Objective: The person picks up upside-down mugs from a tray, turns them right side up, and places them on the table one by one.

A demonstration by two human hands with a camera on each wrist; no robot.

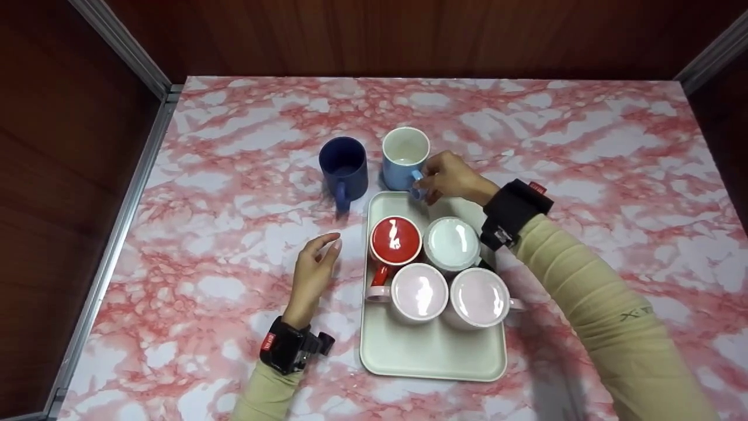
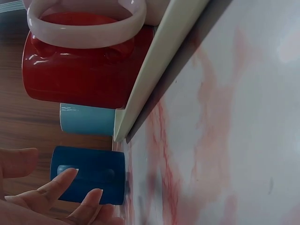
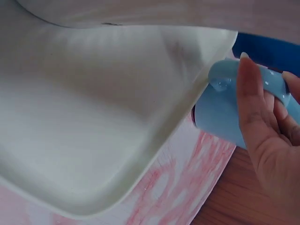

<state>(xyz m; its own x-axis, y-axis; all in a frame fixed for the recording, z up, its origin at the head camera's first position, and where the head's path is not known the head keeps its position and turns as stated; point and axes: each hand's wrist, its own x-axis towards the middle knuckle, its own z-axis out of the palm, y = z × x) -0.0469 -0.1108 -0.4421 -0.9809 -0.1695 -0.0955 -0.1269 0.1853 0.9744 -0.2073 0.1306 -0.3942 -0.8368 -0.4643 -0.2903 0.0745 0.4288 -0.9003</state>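
Observation:
My right hand (image 1: 453, 177) pinches the handle (image 3: 276, 84) of a light blue mug (image 1: 399, 172), which stands upright with its white inside showing, just past the tray's far edge. To its left is a dark blue mug (image 1: 345, 169), also upright, handle toward me. My left hand (image 1: 315, 272) hovers over the table left of the tray, fingers loosely bent and holding nothing; the left wrist view shows its fingers (image 2: 86, 206) overlapping the dark blue mug. On the cream tray (image 1: 432, 356) a red mug (image 1: 396, 240), a white mug (image 1: 452, 242) and two pink mugs (image 1: 419, 292) stand upside down.
The table (image 1: 234, 175) has a red and white marbled top. A brown wood-look panel (image 1: 409, 38) rises behind it, with another panel (image 1: 70, 175) and a metal frame rail (image 1: 111, 251) along the left. Pink mug handles stick out over the tray's sides.

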